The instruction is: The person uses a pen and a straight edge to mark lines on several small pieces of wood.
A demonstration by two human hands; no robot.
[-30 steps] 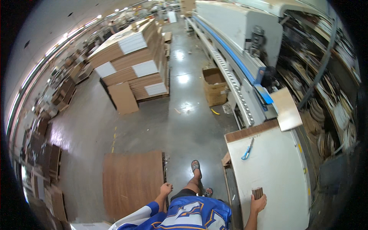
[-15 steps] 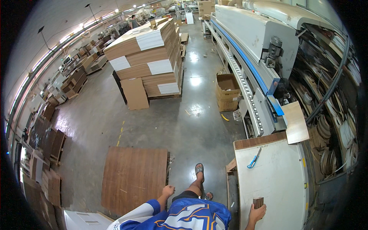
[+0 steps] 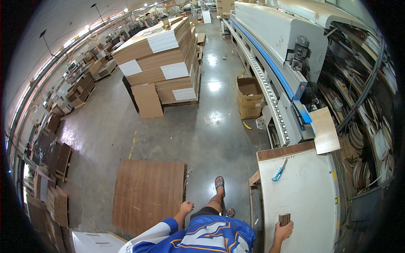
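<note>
My right hand (image 3: 283,231) rests on the near end of a white table (image 3: 310,185) and grips a small dark brown wooden block (image 3: 284,219) that stands on the tabletop. My left hand (image 3: 186,207) hangs loose at my side with fingers curled, holding nothing, just right of a low stack of brown wood-grain panels (image 3: 147,192) on the floor. A blue-handled utility knife (image 3: 279,170) lies farther up the white table. I stand in sandals, one foot (image 3: 219,184) stepped forward on the concrete floor.
A long edge-banding machine (image 3: 278,55) with a roller conveyor runs along the right. An open cardboard box (image 3: 249,98) sits beside it. A tall pallet of stacked boards (image 3: 162,63) stands ahead. More panel stacks (image 3: 55,168) line the left. A person (image 3: 148,19) stands far back.
The view has tilted and shifted slightly as I moved forward; my right hand stays on the block at the table's near end, and my left hand stays at my side.
</note>
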